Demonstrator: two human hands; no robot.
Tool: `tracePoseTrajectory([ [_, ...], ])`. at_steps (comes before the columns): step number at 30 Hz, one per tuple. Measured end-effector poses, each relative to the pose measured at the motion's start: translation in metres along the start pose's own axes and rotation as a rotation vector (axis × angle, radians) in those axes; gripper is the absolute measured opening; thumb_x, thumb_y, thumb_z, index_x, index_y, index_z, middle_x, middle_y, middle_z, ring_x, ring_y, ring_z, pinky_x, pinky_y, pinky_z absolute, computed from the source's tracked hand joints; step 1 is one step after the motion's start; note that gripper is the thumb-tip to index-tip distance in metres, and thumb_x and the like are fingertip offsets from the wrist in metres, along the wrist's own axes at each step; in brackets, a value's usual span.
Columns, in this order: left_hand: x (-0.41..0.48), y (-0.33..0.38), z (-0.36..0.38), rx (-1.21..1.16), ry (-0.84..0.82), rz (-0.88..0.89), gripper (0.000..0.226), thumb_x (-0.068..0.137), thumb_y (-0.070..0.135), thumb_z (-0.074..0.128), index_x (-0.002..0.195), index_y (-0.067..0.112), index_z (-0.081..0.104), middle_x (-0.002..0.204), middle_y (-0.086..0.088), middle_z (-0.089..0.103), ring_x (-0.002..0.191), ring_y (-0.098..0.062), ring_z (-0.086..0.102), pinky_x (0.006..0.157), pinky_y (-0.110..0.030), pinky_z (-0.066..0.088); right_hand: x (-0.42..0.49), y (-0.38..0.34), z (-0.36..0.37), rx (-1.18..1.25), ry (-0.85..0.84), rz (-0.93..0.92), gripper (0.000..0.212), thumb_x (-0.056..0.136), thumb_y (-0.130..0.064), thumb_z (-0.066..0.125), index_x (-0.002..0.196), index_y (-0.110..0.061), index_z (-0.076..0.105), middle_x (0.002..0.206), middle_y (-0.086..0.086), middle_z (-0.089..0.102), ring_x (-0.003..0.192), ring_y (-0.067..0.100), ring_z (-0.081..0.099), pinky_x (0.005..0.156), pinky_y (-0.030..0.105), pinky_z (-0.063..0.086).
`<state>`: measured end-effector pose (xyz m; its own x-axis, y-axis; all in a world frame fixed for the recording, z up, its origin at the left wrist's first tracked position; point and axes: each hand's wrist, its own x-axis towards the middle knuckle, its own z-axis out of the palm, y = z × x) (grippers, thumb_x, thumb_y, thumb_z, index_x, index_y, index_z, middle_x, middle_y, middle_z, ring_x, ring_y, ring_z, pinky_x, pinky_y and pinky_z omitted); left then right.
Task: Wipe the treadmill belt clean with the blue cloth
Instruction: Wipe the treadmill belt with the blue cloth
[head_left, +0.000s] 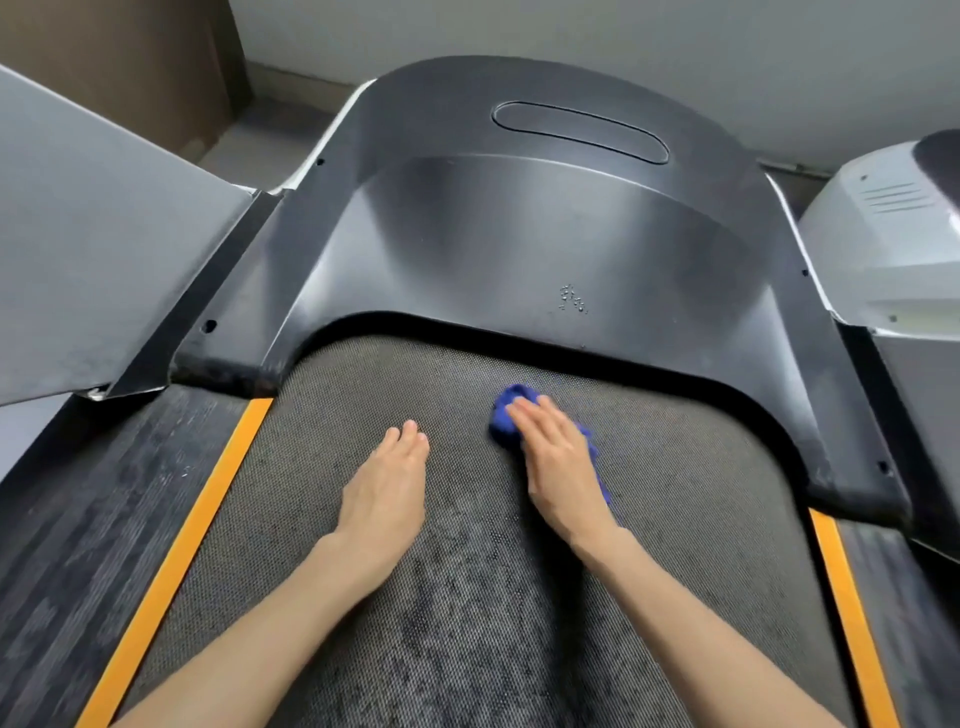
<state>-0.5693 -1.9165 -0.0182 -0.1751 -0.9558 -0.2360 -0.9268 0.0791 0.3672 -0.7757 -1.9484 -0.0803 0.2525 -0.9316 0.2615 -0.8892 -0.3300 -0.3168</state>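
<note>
Two bare hands reach forward from the bottom of my view onto the treadmill belt (467, 623), a dark, finely textured surface with paler, mottled patches nearest me. The left hand (387, 483) lies flat on the belt, palm down, fingers straight and close together, holding nothing. The right hand (556, 462) is also flat with its fingers extended, pressing down on the blue cloth (504, 415). The cloth is bunched up beneath the palm and fingers, showing past the fingertips and along the hand's outer edge. It sits on the belt right of centre, near the front end, just short of the curved dark grey cover (519, 234). I see a small cluster of droplets (573, 300) on that cover, above the cloth. An orange strip (182, 545) borders the belt on the left, and another orange strip (847, 613) on the right. A white machine (893, 234) stands at the right edge.
</note>
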Motion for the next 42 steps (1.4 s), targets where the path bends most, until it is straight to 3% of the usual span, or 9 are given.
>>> tracePoseTrajectory([
  [3,0.000,-0.006,0.002,-0.025,-0.009,0.001,0.068,0.088,-0.008,0.036,0.148,0.015,0.014,0.157,0.001,0.003,0.144,-0.014,0.004,0.115,-0.031,0.017,-0.022,0.050,-0.022,-0.059,-0.095,-0.089,0.046,0.088,-0.006,0.046,0.133,-0.012,0.049,0.141,0.002,0.046,0.136,0.023,0.035,0.113,0.035,0.026],
  [7,0.002,-0.008,0.002,-0.001,-0.052,0.013,0.075,0.084,-0.009,0.043,0.148,0.013,0.012,0.157,-0.001,0.002,0.144,-0.015,0.003,0.117,-0.031,0.013,-0.041,0.108,-0.056,-0.098,0.237,0.735,0.049,0.080,-0.004,0.035,0.125,0.009,0.051,0.131,0.028,0.050,0.125,0.044,0.041,0.109,0.047,0.025],
  [9,0.003,-0.005,0.002,0.016,-0.051,0.009,0.075,0.084,-0.008,0.044,0.148,0.012,0.010,0.157,-0.002,0.001,0.144,-0.016,0.003,0.117,-0.030,0.012,-0.032,0.084,-0.050,-0.081,0.304,0.917,0.052,0.071,-0.002,0.034,0.116,0.011,0.055,0.123,0.031,0.053,0.117,0.049,0.044,0.101,0.046,0.028],
  [15,-0.005,0.001,0.006,0.167,-0.018,0.019,0.069,0.090,-0.003,0.038,0.148,0.009,0.003,0.157,-0.006,-0.004,0.144,-0.020,0.003,0.114,-0.030,0.017,-0.060,0.033,-0.032,-0.045,-0.087,0.035,0.066,0.069,0.005,0.039,0.132,-0.010,0.051,0.140,0.001,0.046,0.135,0.022,0.032,0.113,0.032,0.019],
  [22,-0.007,0.005,0.003,0.289,-0.049,0.036,0.065,0.093,0.000,0.034,0.147,0.006,0.000,0.157,-0.008,-0.005,0.144,-0.021,0.005,0.112,-0.030,0.022,-0.038,0.101,-0.066,-0.030,0.228,0.845,0.054,0.076,0.010,0.036,0.128,0.007,0.048,0.137,0.024,0.045,0.132,0.043,0.032,0.112,0.042,0.021],
  [24,-0.007,0.008,0.004,0.317,-0.049,0.026,0.064,0.093,0.000,0.034,0.147,0.004,0.000,0.156,-0.010,-0.004,0.144,-0.023,0.006,0.111,-0.030,0.025,-0.040,0.070,-0.053,0.032,0.200,0.616,0.052,0.071,0.003,0.035,0.118,0.003,0.058,0.124,0.021,0.056,0.123,0.043,0.044,0.105,0.045,0.031],
  [28,-0.005,0.008,0.002,0.336,-0.073,0.035,0.072,0.092,0.005,0.045,0.147,0.004,-0.001,0.156,-0.011,-0.003,0.144,-0.023,0.007,0.111,-0.028,0.025,-0.080,0.063,-0.055,0.090,-0.154,-0.019,0.041,0.092,-0.013,0.036,0.130,-0.014,0.053,0.141,-0.001,0.044,0.136,0.016,0.031,0.115,0.025,0.016],
  [34,-0.003,0.001,0.001,0.291,-0.090,0.038,0.069,0.093,0.003,0.041,0.148,0.008,0.000,0.157,-0.006,-0.003,0.144,-0.019,0.007,0.112,-0.029,0.022,-0.067,0.143,-0.074,-0.104,0.263,0.756,0.052,0.077,-0.006,0.029,0.116,0.012,0.058,0.124,0.032,0.054,0.116,0.050,0.049,0.105,0.054,0.032],
  [42,-0.007,0.004,0.003,0.320,-0.068,0.036,0.068,0.094,0.008,0.040,0.148,0.008,-0.001,0.157,-0.007,-0.004,0.144,-0.019,0.006,0.110,-0.026,0.025,-0.110,0.084,-0.081,-0.106,-0.144,-0.099,0.041,0.097,-0.028,0.035,0.129,-0.013,0.055,0.141,-0.002,0.045,0.134,0.019,0.036,0.114,0.032,0.024],
])
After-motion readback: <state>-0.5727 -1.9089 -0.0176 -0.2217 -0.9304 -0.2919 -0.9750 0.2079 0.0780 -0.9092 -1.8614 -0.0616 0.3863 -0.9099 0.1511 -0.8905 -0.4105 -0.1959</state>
